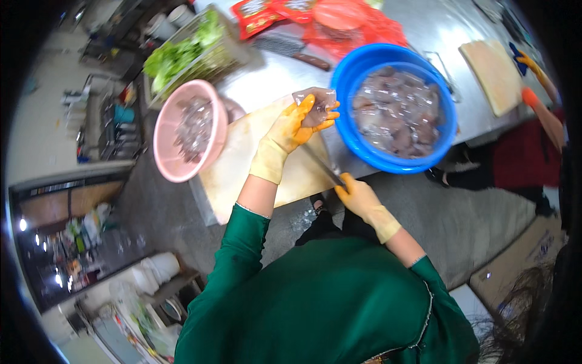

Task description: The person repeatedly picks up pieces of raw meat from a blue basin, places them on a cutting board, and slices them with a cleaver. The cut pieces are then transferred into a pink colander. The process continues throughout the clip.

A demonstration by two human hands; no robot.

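My left hand, in an orange-and-cream rubber glove, holds a translucent greyish piece of raw seafood, perhaps squid, above a cutting board. In my right hand, gloved alike, is the handle of a knife; its narrow blade points up and left over the board. A blue plastic basin stands right of the board, with an inner basin full of similar wet pieces. To the left a tilted pink plastic basin holds more greyish pieces.
Leafy lettuce fills a plastic crate at the back left. A cleaver with a wooden handle lies behind the board, near red packets and a red plastic bag. On the right, a co-worker's gloved hands are by another cutting board.
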